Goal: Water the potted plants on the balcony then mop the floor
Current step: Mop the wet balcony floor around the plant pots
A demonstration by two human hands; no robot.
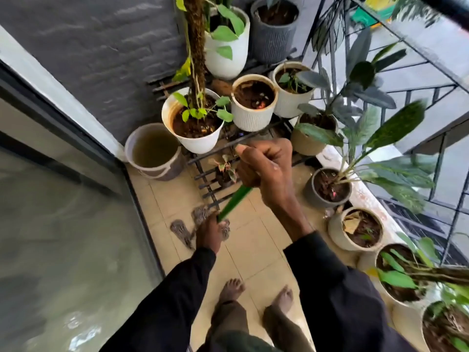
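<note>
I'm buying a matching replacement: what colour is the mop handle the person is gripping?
Green. The mop handle shows best in the head view.

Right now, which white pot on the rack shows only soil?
The ribbed white pot in the middle, holding bare soil; the white pots left and right of it carry green leaves.

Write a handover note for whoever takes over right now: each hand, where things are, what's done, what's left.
Right grip holds the top of the green mop handle; left grip holds it lower down.
Mop head rests on the tiled floor near the glass door. Bucket of murky water stands in the corner by the plant rack.
Done: watering, apparently; the soil looks dark, but I cannot confirm it.
Left: mop the floor, working around the pots.
</note>
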